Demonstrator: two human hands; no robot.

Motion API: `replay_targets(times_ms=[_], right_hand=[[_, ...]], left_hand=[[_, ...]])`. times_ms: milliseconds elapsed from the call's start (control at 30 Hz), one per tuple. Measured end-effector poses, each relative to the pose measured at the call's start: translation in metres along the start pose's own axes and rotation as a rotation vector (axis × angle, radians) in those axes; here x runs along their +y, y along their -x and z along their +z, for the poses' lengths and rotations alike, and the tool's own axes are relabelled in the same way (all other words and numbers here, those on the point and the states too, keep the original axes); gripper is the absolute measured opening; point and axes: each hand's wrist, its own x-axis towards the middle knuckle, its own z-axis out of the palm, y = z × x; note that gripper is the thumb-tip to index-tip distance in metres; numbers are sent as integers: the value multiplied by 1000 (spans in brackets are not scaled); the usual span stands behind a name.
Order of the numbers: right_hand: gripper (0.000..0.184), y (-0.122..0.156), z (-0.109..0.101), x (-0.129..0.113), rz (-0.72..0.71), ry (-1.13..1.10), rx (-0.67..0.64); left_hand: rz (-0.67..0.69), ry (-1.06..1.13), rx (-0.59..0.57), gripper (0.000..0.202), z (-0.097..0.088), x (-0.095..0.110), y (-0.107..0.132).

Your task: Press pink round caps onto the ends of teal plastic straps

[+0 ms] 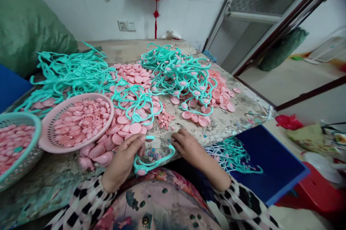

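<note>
One head view. Two hands share one teal hoop [156, 162] at the bench [232, 122] edge. Your left hand [123, 161] grip is clamped on its capped end and your right hand [187, 147] pinches the other, likely to steady it. Pink discs [129, 120], a pink basket [50, 125] and a tangled hoop heap [175, 67] crowd the reach beyond.

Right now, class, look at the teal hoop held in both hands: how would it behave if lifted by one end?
The teal hoop is thin and bowed between left hand and right hand, so probably springy, not stiff. Likely light: slim plastic. The teal piles behind tangle, so it may snag others.
</note>
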Motion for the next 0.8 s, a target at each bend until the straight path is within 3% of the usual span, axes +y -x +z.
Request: replay_targets(times_ms=[100, 200, 333, 433, 500, 600, 800], right_hand=[[22, -4, 6, -4, 1, 83, -52], [18, -8, 0, 0, -18, -78, 51], [11, -3, -23, -18, 69, -767, 295], [19, 1, -30, -52, 215, -1366, 218], [23, 0, -26, -72, 294, -1570, 176], [23, -5, -16, -87, 355, -1664, 145], [21, -11, -10, -90, 374, -1727, 109]], left_hand=[[-17, -54, -8, 33, -2, 6, -1], [-55, -77, -16, 31, -5, 8, -2], [-37, -117, -31, 31, -5, 5, -3], [15, -133, -33, 30, -1, 4, -1], [29, -184, -30, 28, 1, 6, 1], [51, -288, -40, 28, 3, 9, 5], [106, -336, -12, 28, 3, 8, 11]])
